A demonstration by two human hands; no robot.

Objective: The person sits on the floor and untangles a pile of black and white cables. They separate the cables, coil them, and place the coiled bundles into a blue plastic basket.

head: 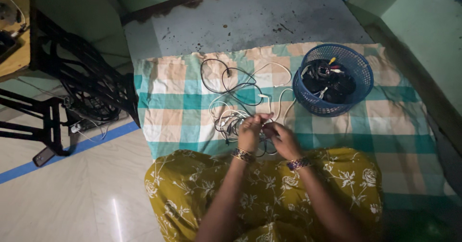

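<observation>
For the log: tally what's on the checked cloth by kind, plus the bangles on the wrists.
Round blue plastic mesh basket: 1
Tangled pile of white and black cables, strands too knotted to count: 1
Checked green and peach cloth: 1
Bangled wrists, left hand and right hand: 2
Total: 5

Both hands [267,133] w/ fingers pinching tangled cables [236,102] on checked cloth [173,93]; blue basket [334,78] nearby.

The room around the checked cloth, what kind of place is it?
Probably a home room, used for sorting on the floor: a checked cloth spread on tiles, a treadle sewing table, and a blue basket of cables.
</observation>
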